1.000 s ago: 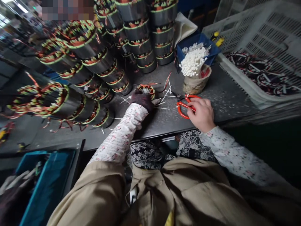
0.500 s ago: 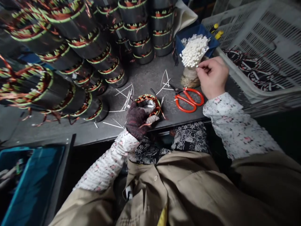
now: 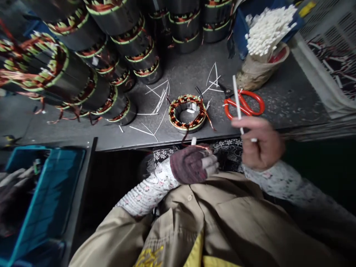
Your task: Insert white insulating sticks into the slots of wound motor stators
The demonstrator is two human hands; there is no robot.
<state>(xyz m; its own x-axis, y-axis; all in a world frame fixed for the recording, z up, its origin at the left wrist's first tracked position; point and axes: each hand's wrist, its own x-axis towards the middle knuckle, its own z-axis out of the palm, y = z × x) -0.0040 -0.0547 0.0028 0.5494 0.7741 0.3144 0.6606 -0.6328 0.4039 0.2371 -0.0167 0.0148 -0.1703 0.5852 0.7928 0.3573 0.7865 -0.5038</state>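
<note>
A ring-shaped stator [image 3: 187, 113] with copper windings and green-yellow insulation lies near the bench's front edge. My left hand [image 3: 193, 163], in a dark knitted glove with pale-wrapped fingertips, is closed in front of it. A copper wire lead [image 3: 204, 147] from the stator runs into those fingers, partly hidden. My bare right hand [image 3: 263, 142] pinches a thin white tube [image 3: 237, 98] pointing upward; a short white end also shows under its fingers. Red-handled scissors [image 3: 244, 104] lie just beyond that hand. A bundle of white tubes [image 3: 269, 33] stands in a wrapped holder [image 3: 257, 72] behind them.
Stacks of wound stators [image 3: 83, 85] fill the left and back of the bench. Loose white strips [image 3: 160, 98] lie around the ring. A blue bin [image 3: 240, 27] and a pale crate [image 3: 311, 74] with wires stand at right; a teal crate [image 3: 52, 193] is lower left.
My right hand has moved from the tube bundle toward me, bringing a white tube. My left hand has left the stator's rim and come nearer my body with a wire lead. The view has shifted.
</note>
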